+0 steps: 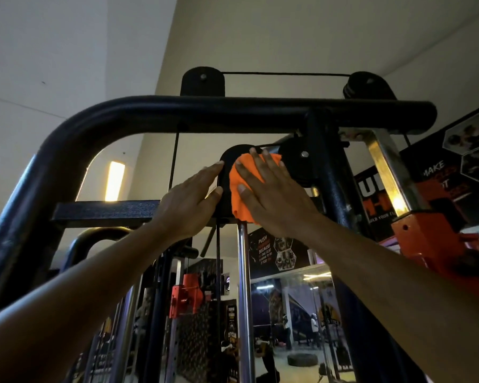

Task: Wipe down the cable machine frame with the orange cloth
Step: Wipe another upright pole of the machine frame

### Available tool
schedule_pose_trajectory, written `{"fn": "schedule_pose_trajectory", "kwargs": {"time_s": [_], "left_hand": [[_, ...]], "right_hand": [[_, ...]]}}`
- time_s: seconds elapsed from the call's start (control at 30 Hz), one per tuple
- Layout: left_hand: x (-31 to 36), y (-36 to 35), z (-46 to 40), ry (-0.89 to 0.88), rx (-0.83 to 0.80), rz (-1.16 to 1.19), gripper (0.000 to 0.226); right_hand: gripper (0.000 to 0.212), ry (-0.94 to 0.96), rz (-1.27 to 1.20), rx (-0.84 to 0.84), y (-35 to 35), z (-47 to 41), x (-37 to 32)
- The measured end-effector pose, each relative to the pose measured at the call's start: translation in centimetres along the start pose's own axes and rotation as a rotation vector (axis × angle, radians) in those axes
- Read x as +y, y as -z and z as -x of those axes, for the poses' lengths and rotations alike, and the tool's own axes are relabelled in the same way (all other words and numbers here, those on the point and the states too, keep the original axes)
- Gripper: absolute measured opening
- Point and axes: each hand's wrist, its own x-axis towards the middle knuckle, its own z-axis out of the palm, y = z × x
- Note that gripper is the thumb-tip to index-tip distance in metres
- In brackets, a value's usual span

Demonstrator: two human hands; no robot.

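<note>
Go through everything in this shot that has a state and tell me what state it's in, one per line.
Orange cloth: bunched, pressed flat against the black pulley cover.
Black pulley cover: partly covered by the cloth.
Right hand: fingers straight, pressing the cloth.
Left hand: fingers straight, touching the cover's edge.
Wall light: on.
</note>
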Motion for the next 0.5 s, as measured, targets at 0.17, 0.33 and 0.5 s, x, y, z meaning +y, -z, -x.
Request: {"fn": "schedule_pose_trajectory", "kwargs": {"time_s": [0.17,0.33,0.5], "left_hand": [[-0.4,0.1,-0.2,-0.007,0.016,-0.007,0.059],[-0.3,-0.1,0.1,-0.048,0.033,-0.006,0.069],[-0.2,-0.1,0.1,-0.043,0.046,-0.015,0.056]], "right_hand": [[0.065,-0.046,-0.005,0.051,0.2,-2.3,-0.8],[0.067,-0.057,-0.046,0.032,-0.7,1.0,-1.1],[0.069,-0.07,-0.005,0.025,0.0,-1.9,-0.6]]}}
